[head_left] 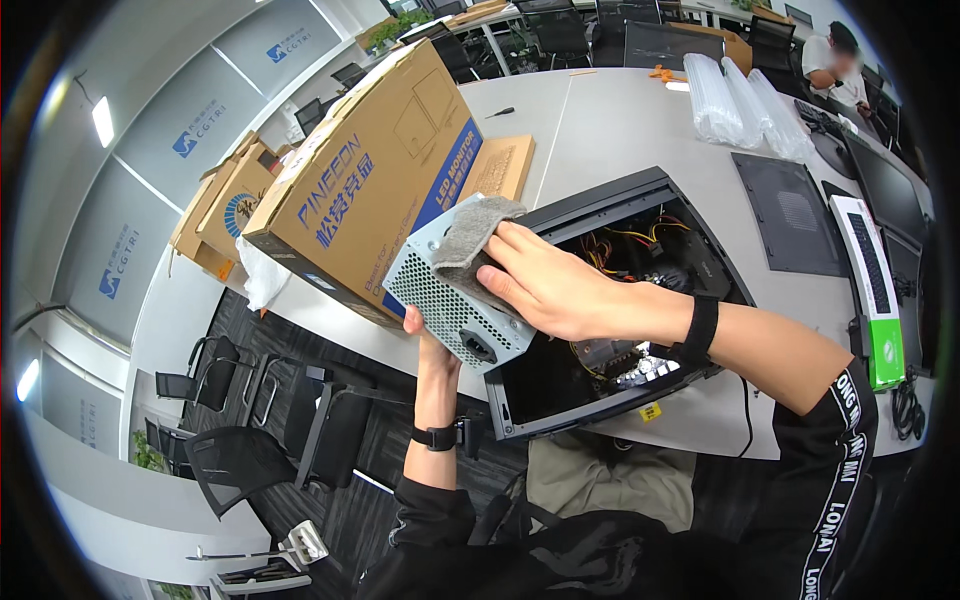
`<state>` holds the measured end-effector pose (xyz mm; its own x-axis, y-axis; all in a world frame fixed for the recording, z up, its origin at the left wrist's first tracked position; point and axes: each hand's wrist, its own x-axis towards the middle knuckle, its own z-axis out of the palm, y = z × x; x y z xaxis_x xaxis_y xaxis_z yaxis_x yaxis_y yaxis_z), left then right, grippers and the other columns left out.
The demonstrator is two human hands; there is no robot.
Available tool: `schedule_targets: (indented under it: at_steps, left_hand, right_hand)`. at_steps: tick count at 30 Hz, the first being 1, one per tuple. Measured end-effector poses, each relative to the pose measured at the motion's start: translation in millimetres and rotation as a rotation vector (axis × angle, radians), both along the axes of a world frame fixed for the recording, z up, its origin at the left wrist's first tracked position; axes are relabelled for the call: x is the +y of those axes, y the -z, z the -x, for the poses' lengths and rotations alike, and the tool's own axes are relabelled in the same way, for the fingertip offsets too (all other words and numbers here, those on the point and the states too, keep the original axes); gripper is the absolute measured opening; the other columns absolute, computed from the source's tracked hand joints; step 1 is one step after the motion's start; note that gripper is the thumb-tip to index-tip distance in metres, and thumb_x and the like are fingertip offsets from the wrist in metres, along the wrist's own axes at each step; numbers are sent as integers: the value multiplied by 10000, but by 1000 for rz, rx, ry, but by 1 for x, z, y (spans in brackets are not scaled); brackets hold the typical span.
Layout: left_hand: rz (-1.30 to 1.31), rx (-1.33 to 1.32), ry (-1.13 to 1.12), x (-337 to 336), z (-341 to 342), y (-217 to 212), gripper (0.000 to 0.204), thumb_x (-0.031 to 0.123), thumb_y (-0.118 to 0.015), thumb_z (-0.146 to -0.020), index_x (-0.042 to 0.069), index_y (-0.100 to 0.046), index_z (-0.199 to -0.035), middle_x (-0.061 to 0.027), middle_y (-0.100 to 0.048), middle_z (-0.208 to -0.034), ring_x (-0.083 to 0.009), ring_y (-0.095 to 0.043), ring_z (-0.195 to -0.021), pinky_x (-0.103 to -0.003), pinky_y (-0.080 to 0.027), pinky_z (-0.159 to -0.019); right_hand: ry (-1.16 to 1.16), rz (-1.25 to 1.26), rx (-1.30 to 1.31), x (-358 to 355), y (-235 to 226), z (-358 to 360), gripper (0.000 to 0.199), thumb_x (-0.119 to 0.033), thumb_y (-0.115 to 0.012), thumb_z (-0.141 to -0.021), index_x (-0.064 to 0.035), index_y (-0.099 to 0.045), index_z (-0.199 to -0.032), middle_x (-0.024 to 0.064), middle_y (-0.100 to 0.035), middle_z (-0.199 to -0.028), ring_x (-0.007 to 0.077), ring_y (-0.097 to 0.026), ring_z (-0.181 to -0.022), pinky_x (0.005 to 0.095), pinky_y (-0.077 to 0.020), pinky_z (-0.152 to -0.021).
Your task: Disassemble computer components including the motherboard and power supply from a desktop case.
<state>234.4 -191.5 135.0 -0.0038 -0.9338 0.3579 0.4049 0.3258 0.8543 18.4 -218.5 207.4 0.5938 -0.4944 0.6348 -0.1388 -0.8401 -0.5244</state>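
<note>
A silver computer power supply (440, 300) with a honeycomb vent and a black power socket is held up, tilted, left of the open computer case. My left hand (432, 345) supports it from below, its thumb at the lower edge and the other fingers hidden behind it. With my right hand (550, 285) I press a grey cloth (470, 245) against the top of the power supply, fingers bent over the cloth. Beneath my right forearm lies the black computer case (620, 200), its side off, with coloured wires and a round dark fan inside.
A large cardboard monitor box (370, 170) stands close on the left. Right of the case are a black side panel (790, 210), a boxed keyboard (868, 285), and a monitor (885, 185). Bubble wrap rolls (740, 105) lie at the back. A person (835, 75) sits far right.
</note>
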Motion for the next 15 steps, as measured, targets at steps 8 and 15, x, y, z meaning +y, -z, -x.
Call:
schedule_targets:
  at_steps: [8, 15]
  left_hand:
    - [-32, 23, -83, 0, -6, 11, 1270, 918, -654, -695, 56, -367, -1582, -145, -478, -1559, -330, -492, -1425, -490, -428, -1195]
    - [34, -58, -139, 0, -3, 9, 1180, 943, -494, -792, 86, -369, -1594, -133, -445, -1601, -329, -459, -1462, -495, -378, -1231]
  right_hand:
    - [48, 94, 64, 1, 1, -3, 482, -321, -451, -1109, 59, -486, -1404, 248, -517, -1384, 431, -500, -1295, 501, -401, -1135]
    - [-34, 219, 2, 4, -1, -9, 513, -385, -425, -1116, 63, -522, -1347, 253, -525, -1395, 428, -491, -1324, 494, -381, -1154]
